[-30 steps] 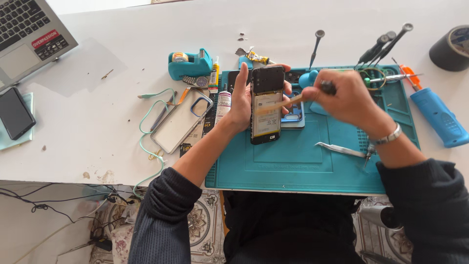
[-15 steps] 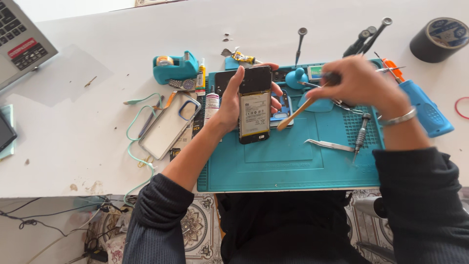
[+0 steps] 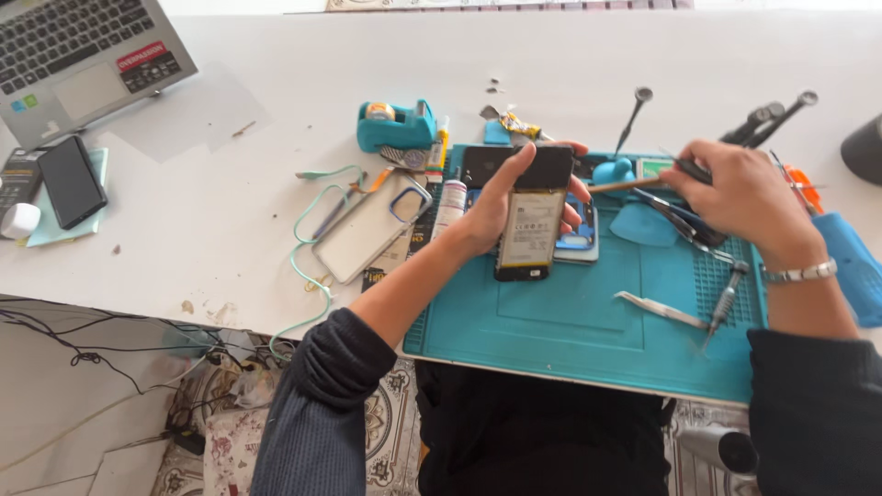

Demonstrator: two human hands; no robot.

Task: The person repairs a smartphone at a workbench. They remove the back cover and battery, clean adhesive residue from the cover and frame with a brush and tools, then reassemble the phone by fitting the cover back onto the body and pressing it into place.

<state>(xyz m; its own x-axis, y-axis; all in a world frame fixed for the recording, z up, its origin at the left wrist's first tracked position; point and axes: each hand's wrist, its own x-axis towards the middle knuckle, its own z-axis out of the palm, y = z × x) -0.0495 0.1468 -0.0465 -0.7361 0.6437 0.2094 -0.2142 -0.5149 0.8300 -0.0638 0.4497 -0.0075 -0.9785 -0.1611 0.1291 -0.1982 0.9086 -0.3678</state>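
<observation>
Far left on white table (image 3: pixel 230 230): grey laptop (image 3: pixel 83 55), dark phone (image 3: pixel 71 182) flat on a pale cloth. Mid-left: clear soft phone case (image 3: pixel 367 230) w/ mint cord looped round it, teal tape dispenser (image 3: pixel 395 126) behind.

Left hand (image 3: pixel 491 207) wraps opened phone (image 3: pixel 531 220), held tilted above teal work mat (image 3: pixel 588 321), back cover off, flat glossy battery facing up; fingers curl round both long edges.

Right hand (image 3: pixel 740 197) pinches thin wooden-handled brush (image 3: pixel 634 184), tip reaching twd the phone's top end but apart from it; a dark slim tool is also in that grip, kind unclear.

Step, as I read it: cleaning/prep of the open phone interior. Next move prob needs steady left grip and light strokes at the top edge.

On mat, right: metal tweezers (image 3: pixel 661 310), slim screwdriver (image 3: pixel 726 298), both loose. Mat looks rubbery, w/ gridded pockets.
</observation>
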